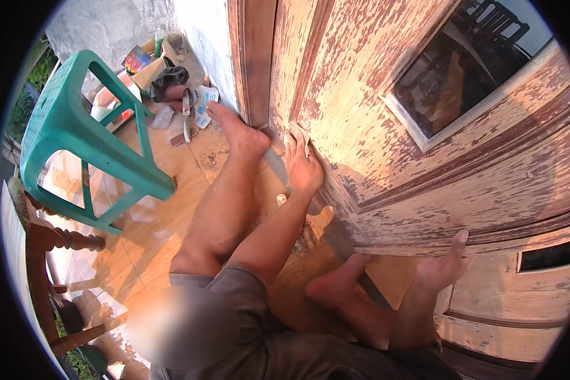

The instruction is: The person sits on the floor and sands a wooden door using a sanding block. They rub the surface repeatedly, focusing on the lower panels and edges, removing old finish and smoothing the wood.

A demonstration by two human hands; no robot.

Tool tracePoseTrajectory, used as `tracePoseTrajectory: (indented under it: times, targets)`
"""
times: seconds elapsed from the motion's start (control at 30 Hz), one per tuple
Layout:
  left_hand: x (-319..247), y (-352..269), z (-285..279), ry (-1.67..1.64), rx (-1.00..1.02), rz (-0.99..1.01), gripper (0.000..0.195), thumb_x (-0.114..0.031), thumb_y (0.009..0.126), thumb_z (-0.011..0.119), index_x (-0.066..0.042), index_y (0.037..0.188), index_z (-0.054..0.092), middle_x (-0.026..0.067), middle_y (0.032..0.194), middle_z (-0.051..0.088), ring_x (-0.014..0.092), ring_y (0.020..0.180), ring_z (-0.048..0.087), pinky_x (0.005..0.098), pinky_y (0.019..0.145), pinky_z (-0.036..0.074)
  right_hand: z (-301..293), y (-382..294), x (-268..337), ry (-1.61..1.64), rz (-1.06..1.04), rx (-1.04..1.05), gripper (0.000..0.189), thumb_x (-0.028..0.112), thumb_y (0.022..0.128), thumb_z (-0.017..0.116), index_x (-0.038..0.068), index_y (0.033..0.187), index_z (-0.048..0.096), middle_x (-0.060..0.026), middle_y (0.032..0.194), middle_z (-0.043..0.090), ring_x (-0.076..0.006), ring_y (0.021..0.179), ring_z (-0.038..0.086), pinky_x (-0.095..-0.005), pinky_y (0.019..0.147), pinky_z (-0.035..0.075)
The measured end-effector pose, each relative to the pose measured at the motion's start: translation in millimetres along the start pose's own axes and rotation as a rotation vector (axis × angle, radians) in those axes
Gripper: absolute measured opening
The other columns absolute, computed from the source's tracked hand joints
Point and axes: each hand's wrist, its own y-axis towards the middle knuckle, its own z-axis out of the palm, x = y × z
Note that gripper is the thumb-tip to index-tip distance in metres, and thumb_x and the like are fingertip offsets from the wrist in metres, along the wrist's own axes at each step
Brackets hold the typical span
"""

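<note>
My left hand presses a pale folded sheet, which looks like sandpaper, against the lower part of a wooden door near its hinge-side frame. My fingers cover most of the sheet. The door's brown finish is worn off in patches, with bare wood showing between dark flecks. At the door's free edge, my right hand grips the wood, thumb on the face and the other fingers hidden behind. A glass pane is set in the door.
A green plastic stool stands on the tiled floor at left. Behind it lie a cardboard box, a black plastic bag, a paintbrush and a white printed packet. My bare legs flank the door's bottom. Turned wooden furniture stands at far left.
</note>
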Motion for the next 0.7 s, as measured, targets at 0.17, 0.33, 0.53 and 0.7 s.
tracePoseTrajectory:
  times: [0.17, 0.33, 0.53, 0.7]
  targets:
    - [-17.6, -40.2, -1.4, -0.202, 0.167, 0.029, 0.061, -0.006, 0.102, 0.047, -0.006, 0.161, 0.029, 0.0276, 0.165, 0.023, 0.045, 0.151, 0.024, 0.0498, 0.124, 0.020, 1.7, -1.1, -2.1, 0.081, 0.035, -0.007, 0.060, 0.023, 0.105, 0.055, -0.014, 0.148, 0.035, -0.0241, 0.147, 0.045, -0.0287, 0.129, 0.050, -0.0407, 0.107, 0.043]
    - [-17.5, -36.4, 6.2, -0.161, 0.043, -0.043, 0.066, -0.002, 0.097, 0.048, -0.005, 0.160, 0.030, 0.0289, 0.165, 0.020, 0.047, 0.152, 0.022, 0.0501, 0.124, 0.021, -2.6, 0.8, -1.6, -0.070, -0.021, 0.017, 0.060, 0.025, 0.105, 0.056, -0.014, 0.147, 0.036, -0.0243, 0.146, 0.046, -0.0289, 0.129, 0.050, -0.0404, 0.108, 0.042]
    - [-18.1, -53.1, 9.4, -0.213, 0.150, 0.027, 0.069, -0.001, 0.093, 0.049, -0.005, 0.159, 0.033, 0.0302, 0.165, 0.021, 0.050, 0.150, 0.023, 0.0523, 0.124, 0.020, 4.7, -1.7, 3.2, 0.148, 0.089, -0.056, 0.061, 0.020, 0.102, 0.061, -0.012, 0.147, 0.036, -0.0218, 0.143, 0.049, -0.0257, 0.126, 0.052, -0.0400, 0.107, 0.044]
    - [-10.9, -89.0, 10.5, -0.170, 0.163, 0.057, 0.065, -0.003, 0.095, 0.047, -0.007, 0.159, 0.036, 0.0334, 0.164, 0.020, 0.052, 0.150, 0.023, 0.0543, 0.123, 0.019, 1.8, -1.6, 5.1, 0.156, 0.155, -0.069, 0.065, 0.019, 0.100, 0.065, -0.009, 0.149, 0.035, -0.0208, 0.146, 0.047, -0.0254, 0.129, 0.050, -0.0407, 0.107, 0.045]
